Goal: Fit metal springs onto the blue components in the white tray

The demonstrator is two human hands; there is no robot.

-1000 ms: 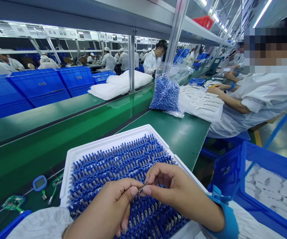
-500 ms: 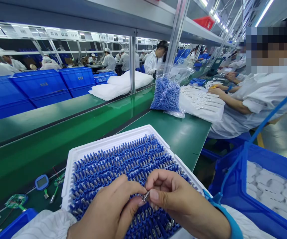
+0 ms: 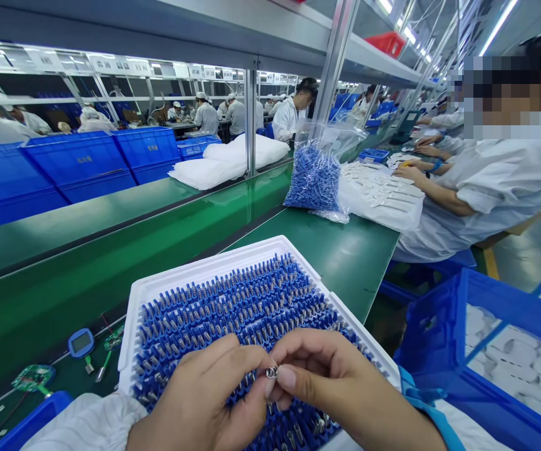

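A white tray [image 3: 214, 266] full of several blue pegs carrying small metal springs lies on the green bench in front of me. Over its near edge my left hand [image 3: 205, 401] and my right hand [image 3: 336, 388] meet fingertip to fingertip. Both pinch one small metal spring [image 3: 271, 372] between thumbs and forefingers. A blue strap [image 3: 421, 398] circles my right wrist.
A clear bag of blue parts [image 3: 315, 175] stands at the far end of the bench beside white sheets [image 3: 383, 194]. A blue crate [image 3: 486, 351] with white parts sits at my right. Circuit boards [image 3: 33, 379] lie at the left. A seated person [image 3: 486, 181] works to the right.
Both hands have sunk a little toward me, still pinching the spring, which has turned end-on. The view has shifted slightly right.
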